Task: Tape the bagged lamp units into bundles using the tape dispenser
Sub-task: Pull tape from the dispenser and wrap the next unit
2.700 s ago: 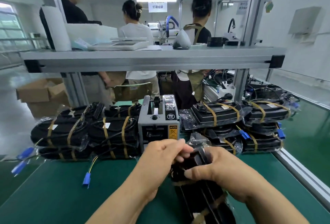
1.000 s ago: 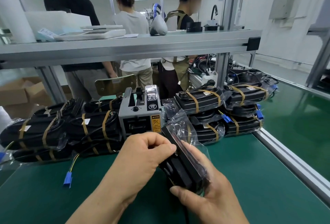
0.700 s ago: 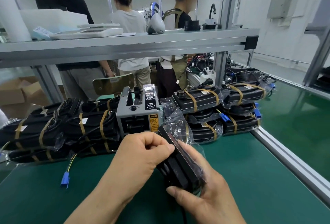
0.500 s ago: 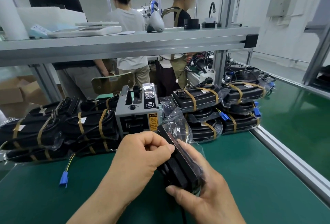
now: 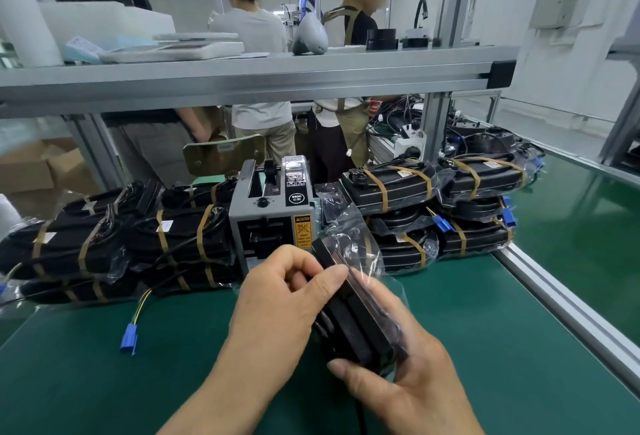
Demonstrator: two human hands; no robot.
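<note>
The gray tape dispenser (image 5: 273, 216) has a round black sticker that says "SEMI" and a yellow sticker that says "CAUTION". The small print under it is too tiny to read. Right in front of it, over the green table (image 5: 485, 323), two hands hold a bagged lamp unit (image 5: 356, 313). It is black, long and tilted, in a clear crinkly bag. The left hand (image 5: 277, 310) pinches its top edge. The right hand (image 5: 412, 379) is wrapped around its lower end.
</note>
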